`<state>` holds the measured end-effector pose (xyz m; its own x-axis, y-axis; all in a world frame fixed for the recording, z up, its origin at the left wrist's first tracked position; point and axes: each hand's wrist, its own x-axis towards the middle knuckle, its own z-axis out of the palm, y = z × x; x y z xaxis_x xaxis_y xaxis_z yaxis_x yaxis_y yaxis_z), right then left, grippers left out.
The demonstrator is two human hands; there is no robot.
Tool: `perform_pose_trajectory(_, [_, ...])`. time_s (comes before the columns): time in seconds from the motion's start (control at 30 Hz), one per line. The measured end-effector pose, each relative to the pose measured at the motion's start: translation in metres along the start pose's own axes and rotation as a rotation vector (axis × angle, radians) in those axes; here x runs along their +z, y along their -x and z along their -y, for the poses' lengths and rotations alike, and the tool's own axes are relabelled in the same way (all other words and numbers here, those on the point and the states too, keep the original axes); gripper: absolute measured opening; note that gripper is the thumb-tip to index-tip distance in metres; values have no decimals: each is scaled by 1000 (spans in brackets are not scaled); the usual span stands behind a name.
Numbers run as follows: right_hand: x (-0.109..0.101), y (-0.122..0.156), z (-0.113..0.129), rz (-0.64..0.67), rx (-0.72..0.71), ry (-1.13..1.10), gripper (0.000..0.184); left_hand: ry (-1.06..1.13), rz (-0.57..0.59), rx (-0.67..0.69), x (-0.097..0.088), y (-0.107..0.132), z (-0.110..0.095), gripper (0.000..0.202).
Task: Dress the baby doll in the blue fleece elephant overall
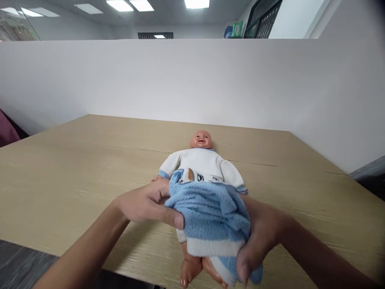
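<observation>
A baby doll in a white top with blue cuffs lies on its back, head away from me and bare feet towards me. Over its belly and legs lies a fluffy blue-and-white towel, bunched in folds. My left hand grips the towel's left side, thumb on top and most fingers hidden beneath or behind it. On the other side my right hand holds the towel near its lower right corner, the thumb pressed over the cloth. The right hand's other fingers are mostly out of sight. One doll foot shows fully below the towel.
The doll rests on a wide wooden table with thin seams across it. A white partition wall rises behind the table and along its right side. Dark grey flooring shows at the lower left, and a maroon item stands at the left edge.
</observation>
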<state>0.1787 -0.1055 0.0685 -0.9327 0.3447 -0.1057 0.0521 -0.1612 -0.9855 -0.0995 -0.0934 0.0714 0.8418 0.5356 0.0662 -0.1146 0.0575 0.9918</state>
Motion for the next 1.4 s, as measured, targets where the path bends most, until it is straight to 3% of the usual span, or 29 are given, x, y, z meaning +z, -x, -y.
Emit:
perform_pose_trajectory(0.07, [17, 0, 4, 1, 60, -15, 44, 41, -113, -18, 20, 14, 8, 33])
perform_pose_trajectory(0.23, [40, 9, -17, -390, -34, 172, 25, 5, -456, -189, 69, 37, 38, 49])
perform_pose_trajectory(0.4, [51, 8, -37, -665, 17, 392, 17, -45, -633, -370, 98, 46, 58, 75])
perform_pose_trajectory(0.47, [55, 3, -40, -758, 33, 453, 18, -107, -722, -405, 101, 44, 61, 76])
perform_pose_trajectory(0.63, [52, -10, -54, -865, 37, 573, 28, -280, -718, -329, 88, 29, 73, 26])
perform_pose_trajectory(0.73, [42, -16, -64, -938, 52, 635, 25, -425, -789, -232, 75, 17, 84, 27])
perform_pose_trajectory(0.9, [19, -30, -69, -1017, 77, 652, 13, -548, -846, -205, 51, -3, 95, 35])
perform_pose_trajectory(1.03, [4, -33, -58, -1009, 123, 646, 8, -601, -834, -238, 41, -9, 83, 42])
perform_pose_trajectory(1.13, [7, -25, -42, -991, 198, 638, 17, -527, -819, -229, 47, -1, 71, 44])
perform_pose_trajectory(1.23, [23, -13, -27, -906, 257, 641, 21, -411, -806, -201, 64, 14, 65, 54])
perform_pose_trajectory(1.33, [40, -8, -21, -750, 228, 697, 16, -379, -794, -219, 78, 27, 69, 59])
perform_pose_trajectory(1.4, [45, -11, -24, -717, 218, 758, 17, -376, -785, -267, 83, 31, 77, 59])
